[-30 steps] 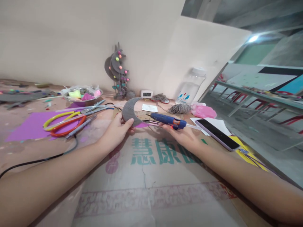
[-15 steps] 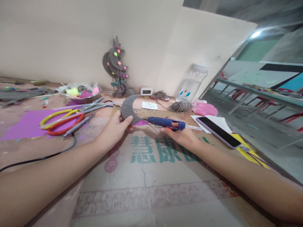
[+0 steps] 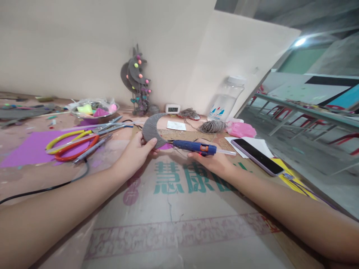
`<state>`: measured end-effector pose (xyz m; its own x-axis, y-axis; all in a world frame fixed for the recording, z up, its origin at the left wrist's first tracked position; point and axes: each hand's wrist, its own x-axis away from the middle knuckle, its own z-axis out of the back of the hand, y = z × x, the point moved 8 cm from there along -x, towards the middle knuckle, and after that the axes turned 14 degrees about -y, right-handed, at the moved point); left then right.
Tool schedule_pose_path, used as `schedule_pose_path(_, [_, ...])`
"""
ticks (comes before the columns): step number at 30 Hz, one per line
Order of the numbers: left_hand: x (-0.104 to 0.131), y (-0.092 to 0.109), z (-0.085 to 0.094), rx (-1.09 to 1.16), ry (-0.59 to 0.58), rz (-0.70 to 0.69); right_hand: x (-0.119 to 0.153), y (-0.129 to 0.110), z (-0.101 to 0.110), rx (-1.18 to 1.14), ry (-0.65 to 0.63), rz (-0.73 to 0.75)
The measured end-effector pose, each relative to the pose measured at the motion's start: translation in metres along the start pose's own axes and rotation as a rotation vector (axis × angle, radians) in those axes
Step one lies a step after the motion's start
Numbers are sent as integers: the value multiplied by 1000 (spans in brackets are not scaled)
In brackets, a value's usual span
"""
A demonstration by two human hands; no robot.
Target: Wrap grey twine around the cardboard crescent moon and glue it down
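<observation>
A crescent wrapped in grey yarn (image 3: 151, 130) is pinched at its lower left between the thumb and fingers of my left hand (image 3: 141, 145). My right hand (image 3: 209, 157) grips a blue glue gun (image 3: 193, 146), a clear glue stick poking out of its rear end. The gun's nozzle points left and is at the crescent's lower right tip; whether they touch is hard to tell. A small red light shows on the gun. Behind the crescent, decorated grey moons with coloured beads (image 3: 137, 80) lean on the wall.
Scissors with yellow and red handles (image 3: 75, 144) lie left on purple sheets (image 3: 28, 149), near a bowl (image 3: 95, 116). A small clock (image 3: 172, 108), yarn (image 3: 212, 127), bottle (image 3: 223, 101), pink bundle (image 3: 241, 129) and phone (image 3: 256, 156) stand or lie behind and right. Cardboard (image 3: 168, 231) covers the front.
The glue gun and my right hand have shifted slightly left, bringing the nozzle a little closer to the crescent. My left hand keeps its hold. The whole view has moved very slightly.
</observation>
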<state>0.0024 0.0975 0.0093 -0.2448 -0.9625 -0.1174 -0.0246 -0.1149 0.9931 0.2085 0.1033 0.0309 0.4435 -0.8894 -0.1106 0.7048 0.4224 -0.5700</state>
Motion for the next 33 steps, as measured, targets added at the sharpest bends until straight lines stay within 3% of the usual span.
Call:
schedule_pose_path(18, [-1,1,-1,32,-14,-9,-1,6,-2,9,-20,-40])
schedule_pose_path(24, [0,1,-2,31,-9,14,-5,6,-2,-141,-8,-4])
schedule_pose_path(30, [0,1,-1,20,-16,7,-5,1,25,-68,128,-56])
schedule_pose_path(33, [-1,-1,-1,34,-9,6,-16,-1,41,-33,161,0])
